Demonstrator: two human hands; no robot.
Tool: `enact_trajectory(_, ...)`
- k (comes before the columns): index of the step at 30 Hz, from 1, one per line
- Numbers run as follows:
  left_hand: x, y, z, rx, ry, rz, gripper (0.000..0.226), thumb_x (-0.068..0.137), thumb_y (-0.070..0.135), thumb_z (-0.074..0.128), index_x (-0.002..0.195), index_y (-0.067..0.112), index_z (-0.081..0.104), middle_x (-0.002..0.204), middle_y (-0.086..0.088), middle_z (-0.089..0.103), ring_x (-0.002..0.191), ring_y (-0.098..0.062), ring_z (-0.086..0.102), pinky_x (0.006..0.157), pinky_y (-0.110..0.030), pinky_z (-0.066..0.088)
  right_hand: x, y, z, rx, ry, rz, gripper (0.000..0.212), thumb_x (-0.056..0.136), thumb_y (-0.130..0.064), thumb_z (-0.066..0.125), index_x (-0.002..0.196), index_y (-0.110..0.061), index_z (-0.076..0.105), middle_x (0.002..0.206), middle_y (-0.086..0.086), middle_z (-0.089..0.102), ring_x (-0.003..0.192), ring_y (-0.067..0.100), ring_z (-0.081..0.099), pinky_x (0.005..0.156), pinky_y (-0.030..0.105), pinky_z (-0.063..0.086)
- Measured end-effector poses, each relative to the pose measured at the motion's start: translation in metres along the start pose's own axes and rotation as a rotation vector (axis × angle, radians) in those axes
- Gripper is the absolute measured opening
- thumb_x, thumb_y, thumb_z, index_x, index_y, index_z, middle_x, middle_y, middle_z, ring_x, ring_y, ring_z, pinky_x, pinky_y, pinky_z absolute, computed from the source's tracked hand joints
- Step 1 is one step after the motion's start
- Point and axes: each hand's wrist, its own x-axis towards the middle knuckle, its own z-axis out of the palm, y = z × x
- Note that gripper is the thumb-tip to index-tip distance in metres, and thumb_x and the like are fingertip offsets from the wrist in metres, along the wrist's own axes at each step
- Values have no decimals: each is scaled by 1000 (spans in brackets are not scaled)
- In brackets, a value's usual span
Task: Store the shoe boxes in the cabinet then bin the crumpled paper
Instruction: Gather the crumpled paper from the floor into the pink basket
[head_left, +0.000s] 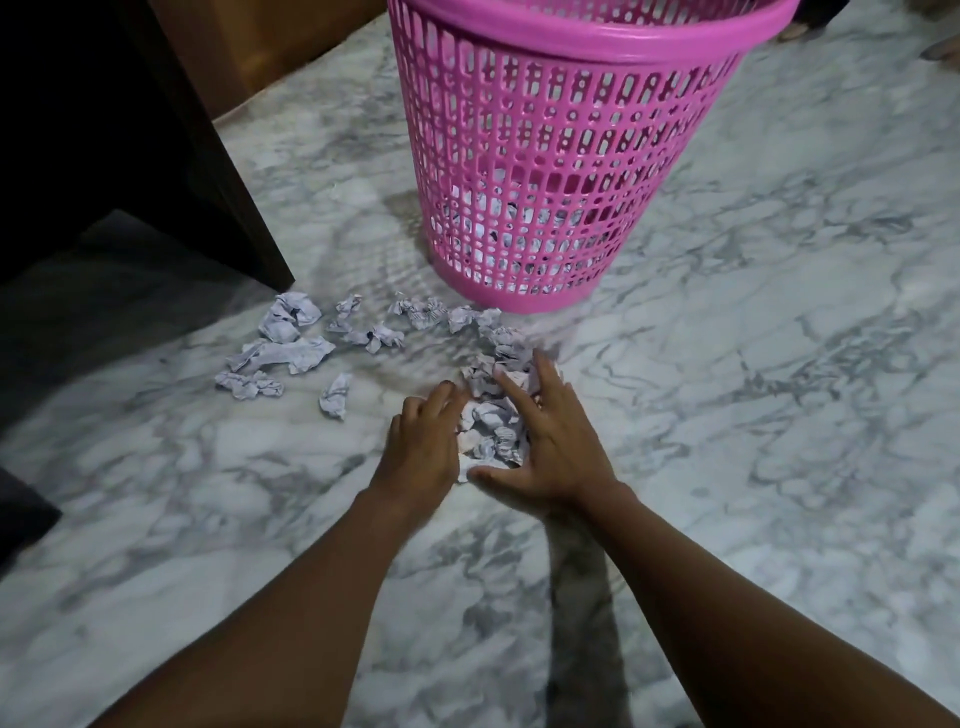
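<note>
Between the left hand's fingers (441, 397) and the right hand's fingers (545, 371), a heap of crumpled paper (493, 423) is lying on the marble floor (779, 364). The left hand's fingers are bending slightly and touching the heap's left side; they are not closing round any piece. The right hand's fingers are spreading wide and nearly straight, resting over the heap's right side and far end, while the right thumb (493, 475) is reaching across its near edge. The left hand (421, 452) and the right hand (558, 462) are bracketing the heap from both sides.

The heap's long axis is running from the person's near side away toward the pink basket (545, 156).

Left of the heap, loose pieces (291, 343) are lying scattered in a band that is running crosswise, from the dark wooden panel (218, 182) toward the basket's base. The nearest of them is sitting just beside the left hand, apart from it.

The pink basket is standing upright on the floor just beyond the heap. More crumpled paper (519, 228) is showing through its lattice wall, at the bottom.
</note>
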Motion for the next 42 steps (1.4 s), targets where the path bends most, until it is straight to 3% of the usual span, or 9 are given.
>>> enact_trajectory(3, -3, -4, 4, 1, 13, 50, 53, 86, 9, 41, 137, 19, 48, 144, 1, 40, 109, -27, 44, 90, -42, 43, 14, 3, 1, -28, -9, -74, 114, 63, -82, 64, 157, -29, 26, 166, 16, 4, 153, 33, 11, 118, 49, 27)
enact_trajectory(6, -9, -6, 6, -8, 50, 80, 50, 84, 20, 31, 129, 12, 54, 139, -6, 48, 102, -30, 50, 82, -45, 48, 28, 1, -1, -97, -59, -161, 100, 69, -81, 54, 153, -29, 35, 161, 10, 29, 142, 31, 37, 109, 44, 36)
enact_trajectory(12, -21, -2, 6, -218, 169, 14, 51, 85, 33, 36, 125, 6, 52, 125, -10, 52, 101, -26, 47, 88, -43, 44, 35, -7, 15, -41, 3, -303, 61, 71, -51, 64, 121, -17, 67, 118, 7, 64, 104, 32, 57, 87, 40, 45)
enact_trajectory(21, -15, -22, 1, -258, 419, -120, 37, 98, 44, 39, 100, 12, 58, 94, -4, 60, 86, -27, 57, 74, -41, 49, 18, -30, 26, 18, 125, -174, 21, 76, -41, 72, 87, -23, 72, 81, -2, 62, 71, 24, 55, 59, 28, 35)
enact_trajectory(24, -7, -41, -14, -202, 581, -198, 29, 98, 36, 46, 102, 10, 58, 94, -9, 59, 86, -30, 56, 73, -43, 49, 23, -33, 24, 63, 150, -73, 21, 80, -44, 71, 88, -25, 75, 78, -3, 65, 70, 23, 61, 58, 28, 44)
enact_trajectory(27, 9, -70, -34, -74, 758, -306, 19, 96, 18, 54, 109, 4, 58, 103, -18, 54, 94, -34, 48, 82, -43, 42, 32, -30, 14, 108, 281, -52, 27, 79, -46, 65, 77, -20, 71, 69, -1, 60, 63, 22, 59, 54, 28, 38)
enact_trajectory(31, 29, -110, -50, -59, 662, -500, 33, 96, 14, 46, 126, 3, 52, 128, -24, 42, 118, -38, 40, 103, -47, 34, 50, -16, -4, 141, 380, 60, 30, 77, -45, 65, 83, -18, 74, 88, 1, 67, 75, 24, 65, 60, 25, 35)
enact_trajectory(37, 31, -129, -37, 36, 372, -560, 74, 88, 62, 34, 149, 20, 33, 158, -16, 22, 146, -31, 17, 120, -46, 5, 84, 0, -4, 54, 172, 209, 42, 79, -54, 71, 109, -24, 73, 145, -4, 48, 99, 26, 67, 74, 35, 54)
enact_trajectory(42, 34, -118, -32, 94, 413, -374, 70, 85, 70, 37, 142, 31, 44, 144, -6, 46, 132, -26, 40, 108, -46, 26, 98, -2, 14, 17, 10, 75, 53, 86, -56, 61, 132, -31, 63, 141, -7, 58, 125, 18, 56, 100, 28, 46)
